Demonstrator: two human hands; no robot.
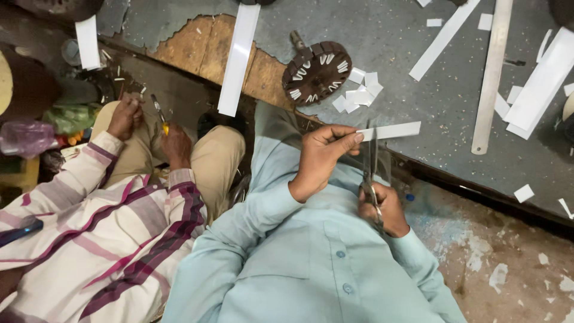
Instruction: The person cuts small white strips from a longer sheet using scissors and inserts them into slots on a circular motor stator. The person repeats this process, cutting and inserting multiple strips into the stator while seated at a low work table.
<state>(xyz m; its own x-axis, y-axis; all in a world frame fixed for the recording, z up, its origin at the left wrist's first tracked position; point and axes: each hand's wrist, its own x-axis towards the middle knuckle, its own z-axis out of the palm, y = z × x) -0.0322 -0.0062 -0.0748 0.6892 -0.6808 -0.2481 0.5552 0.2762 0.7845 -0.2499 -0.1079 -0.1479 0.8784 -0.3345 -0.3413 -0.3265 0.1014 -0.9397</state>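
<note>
My left hand (323, 157) pinches one end of a narrow white strip (391, 130), holding it level over my lap. My right hand (382, 209) grips the handles of metal scissors (369, 161). Their blades point up and meet the strip close to my left fingertips. Both sleeves are light blue. A small heap of cut white pieces (360, 94) lies on the grey work surface (418, 96) just beyond the strip.
A dark round disc (317, 72) with white inserts lies by the pieces. Long white strips (239, 60) and a metal ruler (491, 78) lie on the surface. At my left, a person in a striped shirt (101, 227) holds a yellow-handled screwdriver (160, 113).
</note>
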